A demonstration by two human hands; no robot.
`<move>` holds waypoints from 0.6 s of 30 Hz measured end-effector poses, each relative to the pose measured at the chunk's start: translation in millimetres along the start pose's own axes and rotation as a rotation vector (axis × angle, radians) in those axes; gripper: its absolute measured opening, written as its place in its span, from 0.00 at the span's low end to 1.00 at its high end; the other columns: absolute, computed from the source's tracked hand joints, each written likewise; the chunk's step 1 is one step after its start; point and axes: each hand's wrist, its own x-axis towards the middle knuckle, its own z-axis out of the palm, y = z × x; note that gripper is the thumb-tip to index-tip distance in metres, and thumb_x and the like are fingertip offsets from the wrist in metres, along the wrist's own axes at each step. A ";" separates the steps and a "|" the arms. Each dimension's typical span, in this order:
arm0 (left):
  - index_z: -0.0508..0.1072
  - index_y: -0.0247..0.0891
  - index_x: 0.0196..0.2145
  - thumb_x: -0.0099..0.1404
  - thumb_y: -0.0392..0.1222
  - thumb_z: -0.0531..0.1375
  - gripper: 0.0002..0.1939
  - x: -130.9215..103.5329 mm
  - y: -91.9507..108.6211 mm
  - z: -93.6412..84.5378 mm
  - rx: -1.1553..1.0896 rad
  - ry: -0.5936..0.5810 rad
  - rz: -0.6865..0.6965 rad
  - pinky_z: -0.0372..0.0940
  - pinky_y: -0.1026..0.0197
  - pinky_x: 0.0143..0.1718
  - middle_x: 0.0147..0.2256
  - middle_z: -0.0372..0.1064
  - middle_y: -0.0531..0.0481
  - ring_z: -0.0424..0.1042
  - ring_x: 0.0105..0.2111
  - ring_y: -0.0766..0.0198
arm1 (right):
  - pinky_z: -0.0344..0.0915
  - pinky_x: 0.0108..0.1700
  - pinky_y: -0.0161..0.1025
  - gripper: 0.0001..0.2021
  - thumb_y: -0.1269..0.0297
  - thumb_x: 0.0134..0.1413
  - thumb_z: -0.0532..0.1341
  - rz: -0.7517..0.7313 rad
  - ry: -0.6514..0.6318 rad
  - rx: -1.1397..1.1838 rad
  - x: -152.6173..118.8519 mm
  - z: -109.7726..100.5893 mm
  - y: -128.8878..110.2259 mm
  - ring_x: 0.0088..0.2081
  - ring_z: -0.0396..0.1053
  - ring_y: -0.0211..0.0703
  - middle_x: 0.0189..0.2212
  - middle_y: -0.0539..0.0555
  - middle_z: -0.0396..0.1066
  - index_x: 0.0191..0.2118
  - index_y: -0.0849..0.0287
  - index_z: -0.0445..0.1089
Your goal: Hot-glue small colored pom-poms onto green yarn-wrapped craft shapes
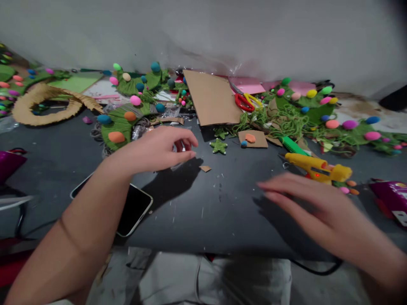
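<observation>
My left hand [159, 148] hovers above the dark table [203, 203], fingers curled loosely and apart, holding nothing. It is nearest to a green wrapped piece with coloured balls [119, 123]. My right hand [305, 199], somewhat blurred, is over the table at the right, thumb and fingers slightly apart with nothing seen between them. Just beyond it lies a yellow glue gun [318, 168] with a red light. Between the hands are a green star [218, 146] and a small brown scrap [205, 168]. A phone [136, 207] lies partly under my left forearm.
At the back, a brown cardboard sheet [211, 99] lies beside red and yellow scissors [246, 101] and green yarn [282, 123]. A tan ring [47, 106] rests at the far left. A green comb [294, 145] is behind the glue gun. Purple objects [389, 199] stand at both sides.
</observation>
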 end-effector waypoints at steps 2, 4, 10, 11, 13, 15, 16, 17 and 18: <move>0.78 0.42 0.47 0.69 0.48 0.61 0.13 1.5 4.0 6.9 0.011 -0.050 0.077 0.65 0.61 0.37 0.41 0.79 0.49 0.76 0.38 0.60 | 0.75 0.57 0.52 0.13 0.62 0.70 0.59 -0.044 -0.034 0.008 52.2 29.2 0.8 0.54 0.77 0.55 0.54 0.61 0.78 0.55 0.54 0.76; 0.77 0.42 0.48 0.68 0.43 0.61 0.13 3.4 5.5 13.8 0.034 -0.071 0.126 0.66 0.61 0.41 0.45 0.78 0.49 0.76 0.42 0.59 | 0.71 0.62 0.57 0.16 0.63 0.71 0.57 -0.072 -0.028 -0.076 93.7 52.0 4.9 0.60 0.73 0.60 0.59 0.65 0.75 0.56 0.61 0.75; 0.74 0.38 0.53 0.68 0.35 0.57 0.17 9.8 1.9 32.9 0.111 -0.005 0.222 0.66 0.56 0.52 0.53 0.73 0.44 0.74 0.52 0.54 | 0.69 0.58 0.58 0.13 0.66 0.70 0.58 -0.093 -0.008 -0.204 125.3 83.3 19.7 0.54 0.73 0.63 0.53 0.67 0.78 0.51 0.65 0.76; 0.73 0.37 0.54 0.68 0.36 0.56 0.17 10.6 1.8 35.2 0.123 0.007 0.227 0.66 0.55 0.53 0.53 0.73 0.43 0.73 0.53 0.53 | 0.69 0.57 0.57 0.11 0.66 0.69 0.59 -0.082 0.008 -0.182 122.9 84.1 21.5 0.53 0.74 0.63 0.51 0.66 0.78 0.50 0.64 0.75; 0.73 0.37 0.54 0.69 0.37 0.56 0.17 11.9 2.4 38.4 0.137 0.026 0.229 0.66 0.53 0.53 0.52 0.72 0.42 0.73 0.53 0.51 | 0.70 0.54 0.55 0.10 0.66 0.67 0.62 -0.063 0.035 -0.119 116.9 81.6 23.0 0.52 0.74 0.61 0.49 0.65 0.78 0.50 0.62 0.73; 0.72 0.37 0.54 0.69 0.38 0.57 0.17 12.4 3.6 39.5 0.132 0.027 0.224 0.66 0.52 0.52 0.52 0.72 0.41 0.73 0.52 0.51 | 0.71 0.52 0.52 0.12 0.65 0.64 0.65 -0.077 0.021 -0.033 110.1 73.6 21.2 0.50 0.75 0.58 0.48 0.63 0.78 0.51 0.60 0.72; 0.72 0.37 0.54 0.69 0.39 0.57 0.17 12.3 4.5 39.4 0.125 0.024 0.224 0.66 0.52 0.51 0.52 0.72 0.41 0.73 0.52 0.50 | 0.71 0.51 0.50 0.13 0.65 0.63 0.67 -0.100 -0.015 0.016 106.5 68.1 19.3 0.49 0.76 0.56 0.48 0.62 0.78 0.51 0.60 0.71; 0.72 0.37 0.54 0.69 0.40 0.58 0.17 12.0 5.5 39.1 0.117 0.020 0.223 0.66 0.52 0.51 0.52 0.72 0.41 0.73 0.52 0.50 | 0.72 0.50 0.48 0.14 0.65 0.62 0.68 -0.125 -0.073 0.062 102.7 62.1 17.2 0.48 0.76 0.54 0.47 0.60 0.78 0.51 0.59 0.71; 0.72 0.36 0.54 0.69 0.41 0.58 0.17 11.6 6.7 38.6 0.110 0.018 0.222 0.66 0.52 0.50 0.52 0.72 0.40 0.73 0.52 0.50 | 0.72 0.49 0.46 0.14 0.65 0.61 0.69 -0.151 -0.145 0.099 99.0 56.3 15.2 0.47 0.77 0.52 0.46 0.59 0.78 0.50 0.59 0.71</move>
